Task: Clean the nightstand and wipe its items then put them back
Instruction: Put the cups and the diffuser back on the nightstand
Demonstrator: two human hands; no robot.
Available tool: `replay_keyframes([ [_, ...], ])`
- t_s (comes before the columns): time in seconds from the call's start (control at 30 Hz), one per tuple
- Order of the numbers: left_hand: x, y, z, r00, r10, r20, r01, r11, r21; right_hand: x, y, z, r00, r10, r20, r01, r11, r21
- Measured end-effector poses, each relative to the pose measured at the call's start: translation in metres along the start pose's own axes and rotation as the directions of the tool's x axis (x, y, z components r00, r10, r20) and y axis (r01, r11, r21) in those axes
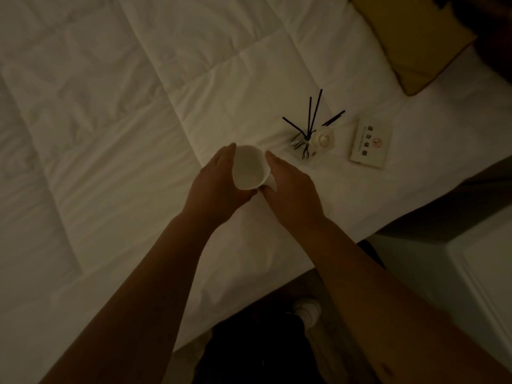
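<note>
I hold a white cup (248, 166) between both hands just above the white bed cover (116, 139). My left hand (214, 187) wraps its left side, fingers curled round the wall. My right hand (289, 187) holds its right side, where the handle is mostly hidden. To the right of the cup stands a small glass reed diffuser (306, 138) with dark sticks, beside a small white round object (324, 138). Further right lies a white no-smoking card (370, 144). No cloth is visible.
A yellow pillow (412, 42) lies at the top right of the bed. The white nightstand top (476, 261) is at the right edge, below the bed's corner. My dark trousers and a white shoe (307, 311) show on the floor by the bed edge.
</note>
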State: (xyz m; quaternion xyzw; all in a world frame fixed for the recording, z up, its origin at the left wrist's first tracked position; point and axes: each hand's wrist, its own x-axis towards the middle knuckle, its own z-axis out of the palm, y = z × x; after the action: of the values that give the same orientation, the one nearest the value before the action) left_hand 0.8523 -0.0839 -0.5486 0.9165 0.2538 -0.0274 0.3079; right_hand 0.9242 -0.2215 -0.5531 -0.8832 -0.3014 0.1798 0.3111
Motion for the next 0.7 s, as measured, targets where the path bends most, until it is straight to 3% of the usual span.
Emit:
replay_keyframes([
  [0.1,-0.012,0.017,-0.002,0.999,0.053,0.000,-0.053,0.999,-0.011,-0.017,0.003,-0.009,1.000,-0.021,-0.013,0.020,1.000,-0.024],
  [0.4,-0.058,0.101,0.027,0.959,0.255,0.126,-0.250,0.967,-0.054,-0.108,0.047,-0.057,0.984,0.124,-0.124,-0.127,0.992,-0.018],
  [0.53,-0.068,0.161,0.070,0.886,0.399,0.237,-0.402,0.915,-0.039,-0.165,0.090,-0.098,0.922,0.332,-0.200,-0.325,0.943,0.066],
  [0.7,-0.080,0.267,0.134,0.737,0.511,0.441,-0.453,0.859,-0.239,-0.240,0.153,-0.164,0.783,0.508,-0.360,-0.508,0.855,0.103],
])
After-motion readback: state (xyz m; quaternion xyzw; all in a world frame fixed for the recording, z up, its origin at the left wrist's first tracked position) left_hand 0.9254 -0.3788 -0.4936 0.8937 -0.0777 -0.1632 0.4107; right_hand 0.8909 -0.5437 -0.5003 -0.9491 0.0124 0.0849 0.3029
